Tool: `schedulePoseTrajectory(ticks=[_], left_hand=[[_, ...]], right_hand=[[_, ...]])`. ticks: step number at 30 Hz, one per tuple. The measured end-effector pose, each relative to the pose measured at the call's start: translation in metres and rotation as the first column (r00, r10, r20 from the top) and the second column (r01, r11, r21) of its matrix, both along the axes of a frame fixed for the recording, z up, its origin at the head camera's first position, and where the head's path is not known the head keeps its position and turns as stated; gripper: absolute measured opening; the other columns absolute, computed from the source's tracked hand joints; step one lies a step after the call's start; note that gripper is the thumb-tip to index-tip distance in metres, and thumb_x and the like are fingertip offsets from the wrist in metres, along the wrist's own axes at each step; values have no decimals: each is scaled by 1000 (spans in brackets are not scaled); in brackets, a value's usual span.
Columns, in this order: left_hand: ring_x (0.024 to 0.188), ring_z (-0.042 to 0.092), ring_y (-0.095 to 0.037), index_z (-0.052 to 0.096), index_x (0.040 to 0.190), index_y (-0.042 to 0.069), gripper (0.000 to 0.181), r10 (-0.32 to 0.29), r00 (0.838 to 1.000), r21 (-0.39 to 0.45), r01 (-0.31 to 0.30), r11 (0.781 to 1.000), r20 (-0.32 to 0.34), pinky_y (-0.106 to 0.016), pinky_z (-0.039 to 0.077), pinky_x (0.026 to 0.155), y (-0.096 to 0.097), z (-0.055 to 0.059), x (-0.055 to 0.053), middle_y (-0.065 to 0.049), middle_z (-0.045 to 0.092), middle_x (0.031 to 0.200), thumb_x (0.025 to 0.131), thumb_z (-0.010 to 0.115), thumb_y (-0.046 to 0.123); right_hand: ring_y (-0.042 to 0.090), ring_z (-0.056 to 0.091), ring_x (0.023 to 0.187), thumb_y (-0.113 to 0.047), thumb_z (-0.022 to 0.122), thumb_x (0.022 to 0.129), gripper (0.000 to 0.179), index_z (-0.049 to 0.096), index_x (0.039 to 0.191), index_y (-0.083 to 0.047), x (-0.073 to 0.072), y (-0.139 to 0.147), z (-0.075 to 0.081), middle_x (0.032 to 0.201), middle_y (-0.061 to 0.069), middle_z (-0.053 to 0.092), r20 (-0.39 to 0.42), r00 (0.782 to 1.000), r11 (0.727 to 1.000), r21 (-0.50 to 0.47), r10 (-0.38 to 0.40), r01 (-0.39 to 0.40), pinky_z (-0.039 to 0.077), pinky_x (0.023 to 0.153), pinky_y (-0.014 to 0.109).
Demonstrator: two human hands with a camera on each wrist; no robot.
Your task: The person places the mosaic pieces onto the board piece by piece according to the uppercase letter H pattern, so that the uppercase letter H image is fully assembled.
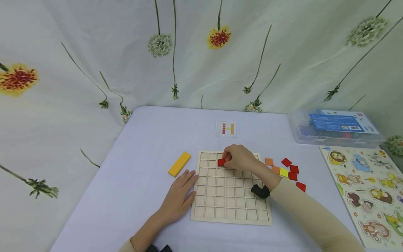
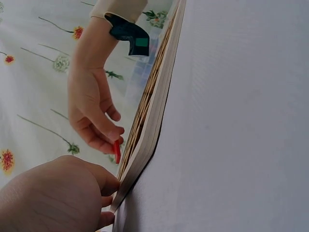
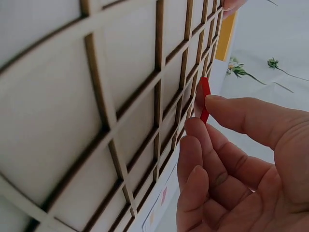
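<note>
A pale wooden grid board (image 1: 220,201) lies on the table, split into square cells by raised strips. Over its far rows, my right hand (image 1: 239,157) pinches a red square tile (image 1: 221,162) between thumb and fingers. Seen from the right wrist, the red tile (image 3: 204,99) is tilted close to the strips; whether it touches the board I cannot tell. My left hand (image 1: 177,194) rests at the board's left edge, its fingertips touching the rim, as the left wrist view also shows.
Several loose red tiles (image 1: 293,176), a yellow tile (image 1: 284,172) and orange tiles (image 1: 269,161) lie right of the board. A yellow-orange bar (image 1: 179,164) sits left. Behind are a pattern card (image 1: 226,129) and a clear plastic box (image 1: 340,138); an animal puzzle board (image 1: 365,196) lies far right.
</note>
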State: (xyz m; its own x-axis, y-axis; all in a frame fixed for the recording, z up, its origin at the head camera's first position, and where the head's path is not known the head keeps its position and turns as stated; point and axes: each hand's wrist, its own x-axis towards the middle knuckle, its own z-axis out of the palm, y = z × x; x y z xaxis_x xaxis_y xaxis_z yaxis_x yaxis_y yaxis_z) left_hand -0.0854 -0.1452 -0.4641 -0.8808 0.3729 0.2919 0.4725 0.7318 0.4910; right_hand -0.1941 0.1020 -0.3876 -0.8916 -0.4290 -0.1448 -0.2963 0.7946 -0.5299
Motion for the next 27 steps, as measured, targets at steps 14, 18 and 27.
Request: schedulePoseTrajectory(ticks=[14, 18, 27], left_hand=[[144, 34, -36, 52, 138, 1, 50, 3, 1000, -8, -3, 1000, 17, -55, 28, 116, 1, 3, -2, -15, 46, 149, 90, 61, 8], [143, 34, -36, 52, 138, 1, 50, 3, 1000, -16, -3, 1000, 6, -55, 29, 116, 1, 3, -3, -15, 46, 149, 90, 61, 9], [144, 33, -35, 52, 139, 2, 50, 5, 999, -16, -4, 1000, 39, -54, 28, 117, 0, 3, -1, -15, 45, 150, 90, 61, 11]], right_hand=[[13, 53, 68, -8, 72, 81, 12, 68, 92, -7, -4, -2, 1, 76, 0, 62, 12, 999, 999, 21, 39, -40, 42, 61, 24], [13, 53, 68, -7, 73, 81, 13, 68, 92, -6, -5, -2, -1, 76, 0, 62, 13, 999, 999, 12, 40, -40, 43, 63, 24], [13, 60, 76, -6, 75, 81, 33, 65, 112, 1, -3, 2, -2, 82, 1, 67, 84, 996, 996, -85, 16, -9, 52, 75, 29]])
